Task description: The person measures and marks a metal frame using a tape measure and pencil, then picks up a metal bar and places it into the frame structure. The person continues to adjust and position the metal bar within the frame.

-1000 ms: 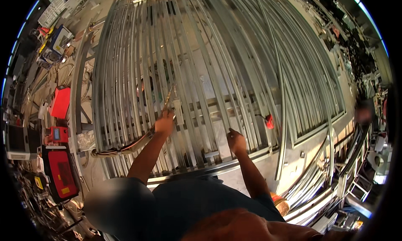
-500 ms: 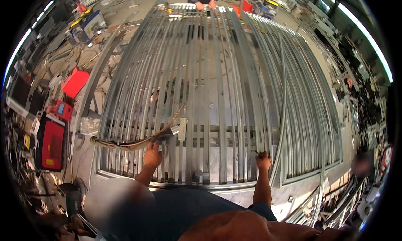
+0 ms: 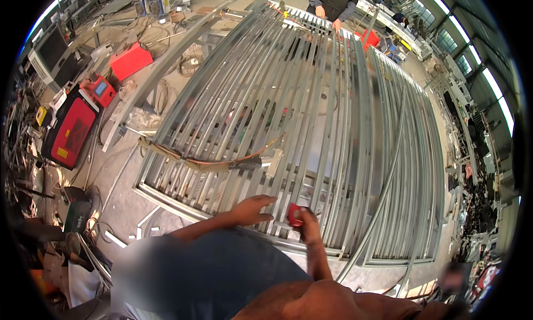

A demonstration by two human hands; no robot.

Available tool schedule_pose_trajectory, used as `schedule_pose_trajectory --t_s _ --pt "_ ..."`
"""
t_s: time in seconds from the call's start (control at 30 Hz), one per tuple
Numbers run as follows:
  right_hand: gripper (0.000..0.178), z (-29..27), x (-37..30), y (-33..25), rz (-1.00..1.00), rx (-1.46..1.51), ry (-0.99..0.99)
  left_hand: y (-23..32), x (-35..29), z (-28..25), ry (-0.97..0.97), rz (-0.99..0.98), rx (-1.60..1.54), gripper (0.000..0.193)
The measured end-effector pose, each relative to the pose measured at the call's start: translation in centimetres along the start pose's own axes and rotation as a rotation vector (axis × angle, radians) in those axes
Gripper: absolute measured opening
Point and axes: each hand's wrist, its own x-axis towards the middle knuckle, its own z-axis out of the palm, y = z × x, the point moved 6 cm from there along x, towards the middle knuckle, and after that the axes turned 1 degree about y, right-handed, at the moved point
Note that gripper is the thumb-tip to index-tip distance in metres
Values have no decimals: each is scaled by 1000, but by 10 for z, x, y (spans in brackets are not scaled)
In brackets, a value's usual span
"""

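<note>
A large frame of parallel metal bars (image 3: pixel 252 117) lies before me. My right hand (image 3: pixel 308 224) grips a small red, flat-sided object (image 3: pixel 295 214) above the bars near the frame's front edge. Its exact kind is hard to make out. Just left of it my left hand (image 3: pixel 254 210) hovers with fingers apart and nothing in them. Beyond my left hand, a torch-like tool (image 3: pixel 247 163) with a khaki-sleeved cable (image 3: pixel 189 160) rests across the bars, a pale block (image 3: pixel 273 163) at its end.
At the far end a co-worker's hands (image 3: pixel 328 18) touch the frame. A second barred frame (image 3: pixel 408 170) lies to the right, with a long loose tube (image 3: pixel 383 200) slanting over it. Red machines (image 3: pixel 78 125) and cables stand at the left. Offcuts (image 3: pixel 115 239) lie on the floor.
My left hand has left the torch-like tool and come right and nearer. My right hand has moved left, with the red object now showing in it. The view has turned.
</note>
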Motion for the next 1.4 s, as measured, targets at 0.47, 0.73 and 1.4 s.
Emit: schedule_pose_trajectory --t_s 0.47,0.73,1.4 --pt "70 149 -49 41 -290 -240 -224 -64 -79 -18 89 -345 -829 14" --pt "69 161 -60 2 -245 -994 -155 -52 -81 -32 182 -238 -462 16" --pt "36 -115 -45 73 72 -1416 108 -330 -251 -167 1006 -871 -1025 24"
